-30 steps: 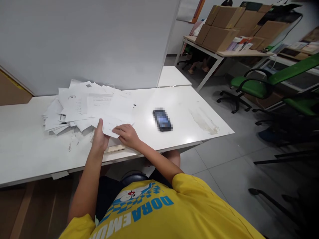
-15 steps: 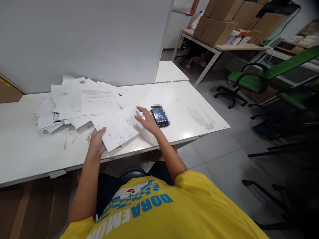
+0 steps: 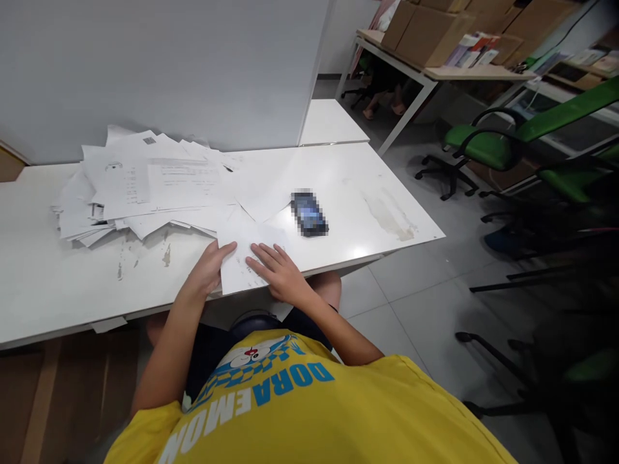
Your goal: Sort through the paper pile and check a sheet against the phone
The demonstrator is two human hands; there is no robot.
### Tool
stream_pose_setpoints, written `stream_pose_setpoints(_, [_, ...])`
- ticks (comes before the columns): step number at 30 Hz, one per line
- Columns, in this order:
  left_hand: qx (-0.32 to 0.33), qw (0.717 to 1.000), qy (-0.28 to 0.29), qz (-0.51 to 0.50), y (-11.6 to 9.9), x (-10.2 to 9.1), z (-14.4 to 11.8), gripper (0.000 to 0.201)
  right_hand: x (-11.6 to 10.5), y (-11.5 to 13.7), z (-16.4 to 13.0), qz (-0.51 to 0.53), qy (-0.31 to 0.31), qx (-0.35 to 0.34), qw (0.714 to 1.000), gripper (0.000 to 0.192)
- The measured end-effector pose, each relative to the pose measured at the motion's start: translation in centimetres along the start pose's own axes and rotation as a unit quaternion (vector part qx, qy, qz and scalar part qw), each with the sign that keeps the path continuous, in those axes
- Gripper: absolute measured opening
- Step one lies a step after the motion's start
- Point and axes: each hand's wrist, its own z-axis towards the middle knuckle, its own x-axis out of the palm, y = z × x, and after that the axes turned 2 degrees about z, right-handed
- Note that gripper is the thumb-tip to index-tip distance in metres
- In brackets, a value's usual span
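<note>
Sheet (image 3: 244, 258): lying at near desk (image 3: 43, 283) edge, near corner overhanging.
My left hand (image 3: 209, 269): pinching sheet's left edge, thumb on top.
My right hand (image 3: 278, 274): pressing flat on sheet, fingers spread.
Paper pile (image 3: 135, 187): sprawling loose, far left, touching sheet's far corner.
Phone (image 3: 309, 214): lying just right of sheet.
Risk: sheet slipping off edge if pressure eases; sliding sheet likely dragging pile; sweeping right hand possibly nudging phone.

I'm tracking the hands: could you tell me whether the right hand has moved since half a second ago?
Yes. The right hand pulled back from beside the phone toward the table's near edge.
</note>
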Motion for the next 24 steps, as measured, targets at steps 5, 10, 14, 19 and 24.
stream_pose_setpoints(5, [0.212,0.926,-0.112,0.291,-0.4,-3.3,-0.6,0.058,1.6,-0.8,-2.1,-0.019,0.016,0.026,0.999,0.072])
stream_pose_setpoints(10, [0.236,0.834,0.001,0.498,2.2,-6.3,-0.9,0.056,2.8,-0.9,-2.9,-0.02,0.075,0.028,0.997,0.073])
stream_pose_setpoints(14, [0.282,0.809,0.02,0.516,4.1,-5.8,-1.0,0.054,2.6,-1.2,-3.6,-0.024,0.078,0.023,0.996,0.069])
stream_pose_setpoints(19, [0.329,0.79,0.015,0.518,4.5,-5.4,-0.7,0.047,2.1,-1.4,-4.1,-0.018,0.085,0.021,0.996,0.067])
stream_pose_setpoints(24, [0.355,0.769,0.017,0.532,5.1,-6.0,-0.4,0.043,2.1,-1.4,-3.8,-0.016,0.086,0.013,0.996,0.067])
